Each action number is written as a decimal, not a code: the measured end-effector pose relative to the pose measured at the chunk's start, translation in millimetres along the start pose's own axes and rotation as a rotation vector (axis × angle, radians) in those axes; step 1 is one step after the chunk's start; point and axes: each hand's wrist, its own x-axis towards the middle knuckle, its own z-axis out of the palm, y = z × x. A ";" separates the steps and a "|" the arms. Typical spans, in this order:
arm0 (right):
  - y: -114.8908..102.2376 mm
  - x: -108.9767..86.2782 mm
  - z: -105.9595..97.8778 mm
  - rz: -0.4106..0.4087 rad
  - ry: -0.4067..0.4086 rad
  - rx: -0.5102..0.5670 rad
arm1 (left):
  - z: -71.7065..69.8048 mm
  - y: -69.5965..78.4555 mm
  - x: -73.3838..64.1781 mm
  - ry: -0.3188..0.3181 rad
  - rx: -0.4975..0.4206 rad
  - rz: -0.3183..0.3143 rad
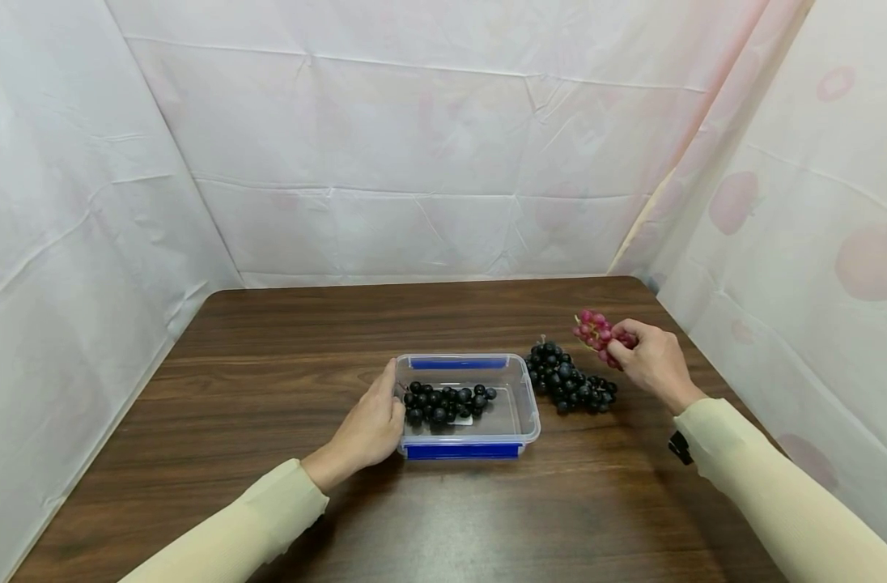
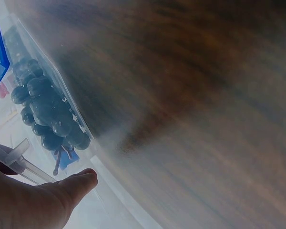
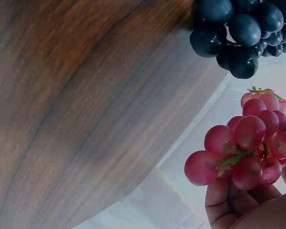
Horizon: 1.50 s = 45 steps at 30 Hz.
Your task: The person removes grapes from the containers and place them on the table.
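A clear plastic food container (image 1: 487,441) with blue clips stands on the table. My left hand (image 1: 371,421) holds its left end, fingers along the outer wall and thumb at the rim. In the left wrist view the thumb (image 2: 78,186) lies beside the container wall. Inside is a bunch of black grapes (image 1: 443,402). At the right, my right hand (image 1: 655,360) pinches a bunch of red grapes (image 1: 595,330), raised above the table. A second bunch of black grapes (image 1: 566,379) lies between that hand and the container.
The brown wooden table (image 1: 290,340) reaches back to a pale hanging sheet (image 1: 414,146). Another sheet with faint fruit prints (image 1: 815,227) hangs close on the right, beside my right arm. A white sheet (image 1: 72,243) covers the left side.
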 end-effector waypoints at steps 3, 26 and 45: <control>2.3 -0.5 1.0 0.004 -0.006 -0.003 | 0.0 0.0 0.0 -0.002 -0.002 0.001; 23.6 -4.3 4.0 0.068 -0.051 -0.038 | 0.2 0.0 0.4 -0.005 -0.002 -0.003; 33.7 -4.8 9.9 0.115 -0.154 -0.075 | -0.2 1.1 1.1 0.014 0.011 0.004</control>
